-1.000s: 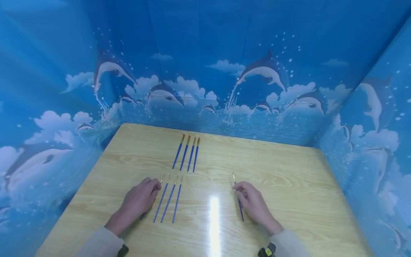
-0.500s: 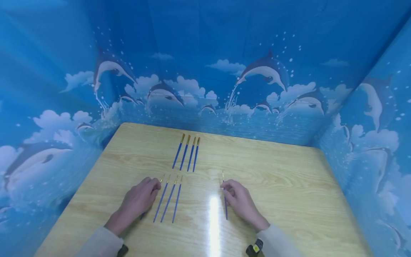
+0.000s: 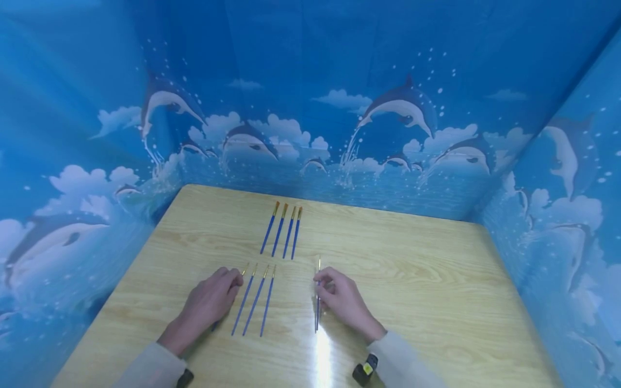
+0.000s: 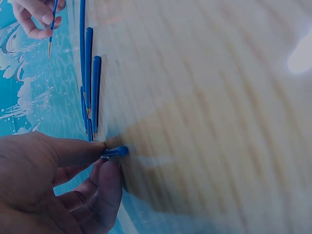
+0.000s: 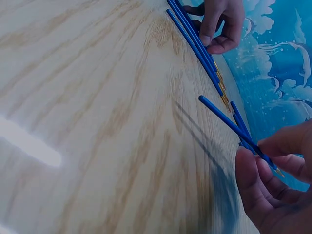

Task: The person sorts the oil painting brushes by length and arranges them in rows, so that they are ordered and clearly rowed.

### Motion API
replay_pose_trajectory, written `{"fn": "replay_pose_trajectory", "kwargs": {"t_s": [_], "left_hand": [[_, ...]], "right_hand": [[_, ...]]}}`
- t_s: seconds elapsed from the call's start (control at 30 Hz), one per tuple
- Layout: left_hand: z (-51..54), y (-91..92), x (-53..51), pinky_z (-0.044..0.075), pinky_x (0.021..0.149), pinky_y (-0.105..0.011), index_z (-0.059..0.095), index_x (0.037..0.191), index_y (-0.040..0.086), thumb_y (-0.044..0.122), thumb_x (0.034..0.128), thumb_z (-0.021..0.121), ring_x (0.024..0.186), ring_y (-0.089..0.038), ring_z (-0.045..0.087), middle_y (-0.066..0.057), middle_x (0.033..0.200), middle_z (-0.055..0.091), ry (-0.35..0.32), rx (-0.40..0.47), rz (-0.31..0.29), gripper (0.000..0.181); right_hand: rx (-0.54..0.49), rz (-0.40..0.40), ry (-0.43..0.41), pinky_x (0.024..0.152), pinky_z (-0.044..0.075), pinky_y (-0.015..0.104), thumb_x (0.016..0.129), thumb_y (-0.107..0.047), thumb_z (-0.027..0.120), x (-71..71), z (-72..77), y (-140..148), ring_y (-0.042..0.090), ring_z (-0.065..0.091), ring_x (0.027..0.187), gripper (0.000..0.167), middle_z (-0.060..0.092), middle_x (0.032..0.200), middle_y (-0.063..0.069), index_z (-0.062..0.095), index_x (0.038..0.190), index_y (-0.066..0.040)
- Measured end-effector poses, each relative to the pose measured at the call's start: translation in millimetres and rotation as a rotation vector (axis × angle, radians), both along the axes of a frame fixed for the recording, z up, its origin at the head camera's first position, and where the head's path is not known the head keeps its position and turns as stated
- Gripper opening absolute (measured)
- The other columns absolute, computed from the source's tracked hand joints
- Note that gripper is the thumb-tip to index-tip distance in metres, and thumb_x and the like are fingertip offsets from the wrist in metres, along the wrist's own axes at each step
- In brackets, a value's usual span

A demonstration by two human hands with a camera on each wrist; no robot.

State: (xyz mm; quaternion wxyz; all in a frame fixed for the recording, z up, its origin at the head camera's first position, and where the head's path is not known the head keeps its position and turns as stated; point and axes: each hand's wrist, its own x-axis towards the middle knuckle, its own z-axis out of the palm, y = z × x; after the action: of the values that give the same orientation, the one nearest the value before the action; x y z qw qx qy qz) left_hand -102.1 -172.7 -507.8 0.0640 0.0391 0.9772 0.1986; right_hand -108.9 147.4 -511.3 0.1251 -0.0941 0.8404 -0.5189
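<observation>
In the head view, my left hand (image 3: 208, 296) pinches a thin paintbrush, seen as a blue handle end (image 4: 117, 151) between thumb and fingers in the left wrist view. Most of that brush is hidden under the hand. Right beside it, three blue paintbrushes (image 3: 255, 302) lie in a slanted row, gold ferrules pointing away from me. My right hand (image 3: 342, 296) pinches another thin paintbrush (image 5: 226, 119) near its ferrule, between thumb and fingers. That brush is held above the table, its shadow falling apart from it, and its bristles point away from me.
Behind the front row, several paintbrushes with orange-brown bristles (image 3: 278, 234) lie side by side. The wooden table (image 3: 412, 258) has a bright light reflection near its front middle. A blue dolphin-print curtain (image 3: 310, 108) stands along its back and sides.
My right hand has moved left across the table with its paintbrush, toward the front row. The left hand and the lying brushes stay where they were.
</observation>
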Motion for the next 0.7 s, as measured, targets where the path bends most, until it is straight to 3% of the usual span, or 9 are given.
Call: {"fn": "replay_pose_trajectory", "kwargs": {"t_s": [0.33, 0.7], "left_hand": [[0.5, 0.2, -0.5, 0.058, 0.075, -0.039, 0.073, 0.115, 0.017, 0.013, 0.1027, 0.072, 0.086, -0.016, 0.063, -0.001, 0.104, 0.067, -0.016, -0.004, 0.004, 0.014], [-0.5, 0.0, -0.2, 0.057, 0.073, -0.037, 0.072, 0.115, 0.017, 0.012, 0.1021, 0.072, 0.084, -0.015, 0.062, -0.001, 0.104, 0.066, -0.015, 0.001, 0.002, 0.014]], "right_hand": [[0.053, 0.058, 0.047, 0.066, 0.061, 0.024, 0.102, -0.008, 0.071, -2.2, -1.6, -27.1, 0.011, 0.068, 0.08, 0.022, 0.071, 0.105, 0.007, 0.069, 0.124, -0.005], [0.155, 0.12, 0.095, 0.078, 0.058, 0.022, 0.103, -0.016, 0.072, -2.8, -4.5, -55.8, 0.005, 0.064, 0.085, 0.019, 0.073, 0.102, -0.003, 0.071, 0.121, -0.011]]}}
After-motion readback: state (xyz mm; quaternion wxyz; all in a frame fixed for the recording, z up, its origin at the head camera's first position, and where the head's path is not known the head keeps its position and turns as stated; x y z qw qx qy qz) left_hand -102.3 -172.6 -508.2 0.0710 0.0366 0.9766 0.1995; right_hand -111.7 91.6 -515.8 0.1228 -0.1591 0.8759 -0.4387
